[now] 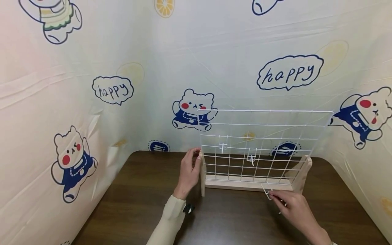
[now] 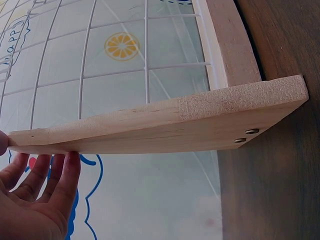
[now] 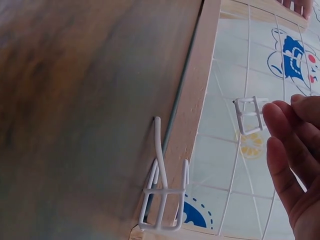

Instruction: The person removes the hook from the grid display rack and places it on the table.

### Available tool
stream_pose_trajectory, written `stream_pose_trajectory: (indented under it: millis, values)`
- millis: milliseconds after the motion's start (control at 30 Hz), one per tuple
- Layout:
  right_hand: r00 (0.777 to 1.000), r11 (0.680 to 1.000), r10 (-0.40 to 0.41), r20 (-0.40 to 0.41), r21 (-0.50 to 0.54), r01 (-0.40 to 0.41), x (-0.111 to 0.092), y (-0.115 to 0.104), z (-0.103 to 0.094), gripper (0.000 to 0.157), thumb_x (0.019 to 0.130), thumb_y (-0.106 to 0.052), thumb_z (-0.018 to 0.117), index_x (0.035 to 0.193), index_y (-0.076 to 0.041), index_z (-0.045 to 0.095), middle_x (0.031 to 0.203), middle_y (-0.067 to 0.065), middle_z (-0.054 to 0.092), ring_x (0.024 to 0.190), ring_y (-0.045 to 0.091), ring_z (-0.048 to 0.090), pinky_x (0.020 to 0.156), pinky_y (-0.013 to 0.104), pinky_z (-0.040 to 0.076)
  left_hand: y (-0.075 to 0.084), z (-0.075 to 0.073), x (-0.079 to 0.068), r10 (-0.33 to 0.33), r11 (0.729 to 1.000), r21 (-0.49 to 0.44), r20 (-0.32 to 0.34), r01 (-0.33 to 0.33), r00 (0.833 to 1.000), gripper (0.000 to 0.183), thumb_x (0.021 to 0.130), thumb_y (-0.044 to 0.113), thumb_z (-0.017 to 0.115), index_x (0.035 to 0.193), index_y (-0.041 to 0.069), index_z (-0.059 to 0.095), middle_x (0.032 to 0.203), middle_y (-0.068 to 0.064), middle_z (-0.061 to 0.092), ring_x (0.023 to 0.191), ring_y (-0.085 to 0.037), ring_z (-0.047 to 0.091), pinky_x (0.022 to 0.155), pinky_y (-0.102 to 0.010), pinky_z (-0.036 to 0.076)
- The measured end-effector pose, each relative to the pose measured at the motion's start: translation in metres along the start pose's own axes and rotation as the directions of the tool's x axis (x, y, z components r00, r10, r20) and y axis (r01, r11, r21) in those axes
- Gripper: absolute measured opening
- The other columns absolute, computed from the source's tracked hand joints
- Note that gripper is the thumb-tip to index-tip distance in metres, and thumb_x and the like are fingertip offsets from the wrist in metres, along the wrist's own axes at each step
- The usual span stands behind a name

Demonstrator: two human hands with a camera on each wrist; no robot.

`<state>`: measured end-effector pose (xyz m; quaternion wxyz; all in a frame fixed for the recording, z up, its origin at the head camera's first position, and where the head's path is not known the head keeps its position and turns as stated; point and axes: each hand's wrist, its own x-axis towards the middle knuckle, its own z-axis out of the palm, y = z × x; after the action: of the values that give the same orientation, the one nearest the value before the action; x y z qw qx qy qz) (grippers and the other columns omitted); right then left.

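A white wire grid (image 1: pixel 260 143) stands in a wooden frame with a side post at each end. My left hand (image 1: pixel 189 170) grips the upper part of the left wooden post (image 1: pixel 202 177). In the left wrist view its fingers (image 2: pixel 70 175) lie against the outer face of that post, the thumb at the edge. With its fingertips my right hand (image 1: pixel 294 206) pinches a small white wire hook (image 1: pixel 267 194), low before the frame's right part. Another white hook (image 3: pixel 160 210) shows large in the right wrist view, beside the wooden base. Two hooks hang on the grid, the left one (image 1: pixel 222 147) higher than the right one (image 1: pixel 251 158).
The frame's wooden base bar (image 1: pixel 245 183) rests on a dark brown table (image 1: pixel 137 204). Opposite my left hand is the right wooden post (image 1: pixel 303 173). A pale printed cloth (image 1: pixel 153 68) closes off the back and both sides.
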<state>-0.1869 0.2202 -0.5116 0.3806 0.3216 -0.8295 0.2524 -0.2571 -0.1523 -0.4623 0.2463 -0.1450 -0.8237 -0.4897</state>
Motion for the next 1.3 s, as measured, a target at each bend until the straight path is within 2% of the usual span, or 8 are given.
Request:
stream_pose_trajectory:
  millis: [100,133,400,533,667,1000,1233,1300]
  values:
    - [1.0,1.0,0.005,0.008,0.01,-0.005,-0.002,0.0,0.0,0.03,0.103,-0.034,0.065,0.088,-0.014,0.081,0.081,-0.003,0.079,0.074,0.0,0.071,0.066,0.013,0.052,-0.002,0.001,0.0,0.001,1.0,0.001,-0.004,-0.001,1.0,0.027,0.109,0.016,0.051,0.134,0.01,0.06,0.13,-0.01,0.066,0.117,-0.026,0.067,0.096,-0.044,0.061]
    - [1.0,1.0,0.007,0.011,0.011,-0.008,-0.002,0.0,0.0,0.021,0.1,-0.028,0.071,0.088,-0.015,0.081,0.081,-0.003,0.079,0.074,-0.001,0.071,0.065,0.013,0.052,-0.002,0.001,0.0,0.002,1.0,-0.002,-0.005,-0.002,1.0,0.027,0.109,0.016,0.051,0.134,0.01,0.06,0.13,-0.011,0.066,0.117,-0.026,0.067,0.096,-0.044,0.061]
    - [1.0,1.0,0.002,0.026,0.007,-0.002,-0.005,0.002,0.001,0.029,0.103,-0.036,0.066,0.088,-0.017,0.081,0.08,-0.004,0.08,0.073,-0.001,0.071,0.064,0.013,0.052,-0.004,0.001,0.0,0.007,1.0,-0.012,-0.006,-0.007,1.0,0.027,0.109,0.016,0.051,0.134,0.01,0.06,0.13,-0.013,0.066,0.116,-0.026,0.067,0.096,-0.045,0.061]
    - [0.999,1.0,0.013,0.052,0.0,-0.013,-0.006,0.003,0.001,0.005,0.09,-0.02,0.081,0.087,-0.016,0.081,0.08,-0.005,0.079,0.072,-0.003,0.07,0.063,0.012,0.052,-0.003,0.001,0.001,0.018,1.0,-0.017,-0.012,-0.018,1.0,0.027,0.109,0.016,0.051,0.133,0.009,0.06,0.129,-0.016,0.067,0.115,-0.026,0.068,0.094,-0.045,0.061]
    - [0.996,0.999,0.03,0.079,-0.018,-0.028,-0.007,0.002,0.001,0.013,0.078,-0.009,0.087,0.086,-0.016,0.081,0.079,-0.006,0.079,0.071,-0.005,0.068,0.06,0.012,0.05,-0.004,0.001,0.001,0.027,1.0,-0.012,-0.016,-0.027,1.0,0.027,0.109,0.014,0.051,0.133,0.008,0.061,0.127,-0.014,0.067,0.114,-0.025,0.068,0.092,-0.043,0.061]
    - [0.993,0.998,0.029,0.119,-0.051,-0.023,-0.011,0.002,0.002,0.007,0.084,-0.016,0.085,0.086,-0.02,0.08,0.077,-0.011,0.078,0.067,-0.01,0.062,0.057,0.014,0.047,-0.003,0.001,-0.001,0.029,1.0,0.004,-0.017,-0.029,0.999,0.028,0.109,0.016,0.051,0.134,0.009,0.061,0.126,-0.013,0.067,0.111,-0.023,0.069,0.087,-0.037,0.061]
    - [0.989,0.998,0.04,0.144,-0.063,-0.031,-0.01,0.002,0.002,0.024,0.07,-0.006,0.09,0.086,-0.02,0.08,0.076,-0.012,0.077,0.066,-0.012,0.059,0.055,0.014,0.044,-0.002,0.001,0.0,0.026,1.0,0.015,-0.022,-0.026,0.999,0.028,0.109,0.018,0.051,0.134,0.01,0.061,0.125,-0.008,0.067,0.108,-0.021,0.069,0.082,-0.03,0.059]
    - [0.988,0.998,0.042,0.15,-0.062,-0.033,-0.01,0.002,0.002,0.022,0.071,-0.007,0.09,0.085,-0.02,0.08,0.076,-0.011,0.077,0.066,-0.011,0.059,0.055,0.014,0.044,-0.002,0.001,0.0,0.028,1.0,0.014,-0.021,-0.027,0.999,0.028,0.109,0.018,0.051,0.134,0.01,0.061,0.125,-0.008,0.067,0.108,-0.021,0.069,0.082,-0.03,0.059]
